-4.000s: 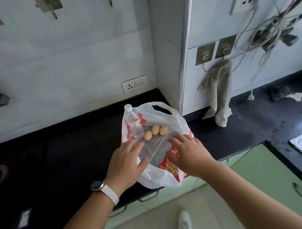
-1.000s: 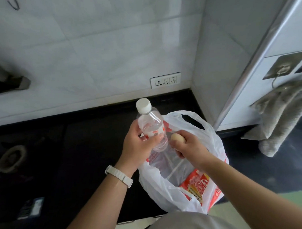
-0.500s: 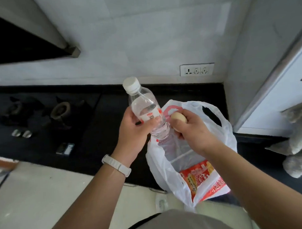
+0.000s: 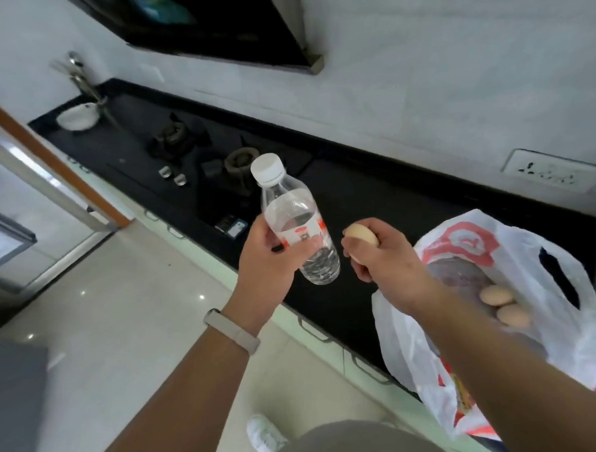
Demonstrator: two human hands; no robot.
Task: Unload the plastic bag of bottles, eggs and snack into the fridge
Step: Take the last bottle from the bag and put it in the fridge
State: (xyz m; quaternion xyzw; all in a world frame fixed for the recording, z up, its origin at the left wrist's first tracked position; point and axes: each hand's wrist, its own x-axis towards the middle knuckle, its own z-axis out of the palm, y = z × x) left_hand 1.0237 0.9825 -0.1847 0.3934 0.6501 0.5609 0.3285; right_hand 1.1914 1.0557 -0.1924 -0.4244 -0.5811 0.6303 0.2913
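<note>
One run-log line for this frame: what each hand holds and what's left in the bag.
left hand: water bottle, upright | right hand: one egg | bag on counter: two eggs, snack packet

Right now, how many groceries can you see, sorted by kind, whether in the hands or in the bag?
Water bottle: 1, in the left hand.
Eggs: 3, one egg in the right hand, two eggs in the plastic bag.
Snack packet: 1, showing through the bag's side.
Total: 5 visible; anything deeper in the bag is hidden.
</note>
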